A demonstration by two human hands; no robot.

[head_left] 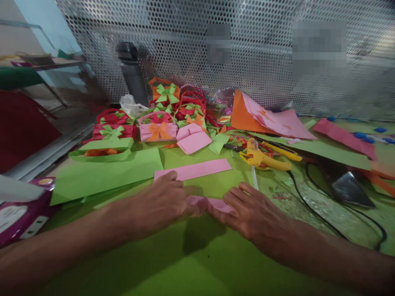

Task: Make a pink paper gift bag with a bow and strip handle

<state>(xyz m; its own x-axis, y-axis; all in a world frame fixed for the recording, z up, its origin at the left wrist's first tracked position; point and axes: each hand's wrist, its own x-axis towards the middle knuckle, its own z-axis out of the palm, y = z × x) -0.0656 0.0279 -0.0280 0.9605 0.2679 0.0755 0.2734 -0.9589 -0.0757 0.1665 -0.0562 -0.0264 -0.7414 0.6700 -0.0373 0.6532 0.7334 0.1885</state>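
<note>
Left grip (168, 197) and right grip (251, 209) hold a pink paper strip (222, 204), seemingly folded.

Pink paper (218, 202): one piece, light pink, plain matte face, reads as a narrow band. Held in both hands, left hand (168, 197) on one end, right hand (247, 209) on the other. Both ends under fingers, so full length and outline can't be read. Long way runs left to right, roughly level across the view. Not flat: face looks bent or creased mid-span, part of it darker in shade. Fold vs. curl: can't tell, blurred there. Sits low over the green table (212, 263), front and center; contact with the surface not clear. No marks visible on the exposed part.
</note>
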